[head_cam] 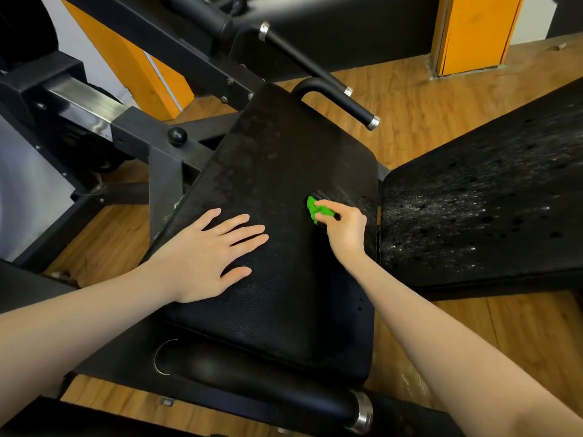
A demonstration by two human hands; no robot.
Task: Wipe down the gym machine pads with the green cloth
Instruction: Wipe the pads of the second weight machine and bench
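Wooden flooring [441, 115] surrounds 2 black pads. Right hand [345, 228] fingers clench the green cloth [317, 209] on the seat pad [284, 152], left hand [214, 250] flat beside. Beyond them, the back pad [489, 200] looks speckled, likely unwiped.

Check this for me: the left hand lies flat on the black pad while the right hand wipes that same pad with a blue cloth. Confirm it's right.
One thing is wrong: the cloth is green, not blue. The head view shows the right hand holding it bunched against the black pad, near that pad's right edge. The rest stands: the left hand lies flat, fingers spread, on the same pad.
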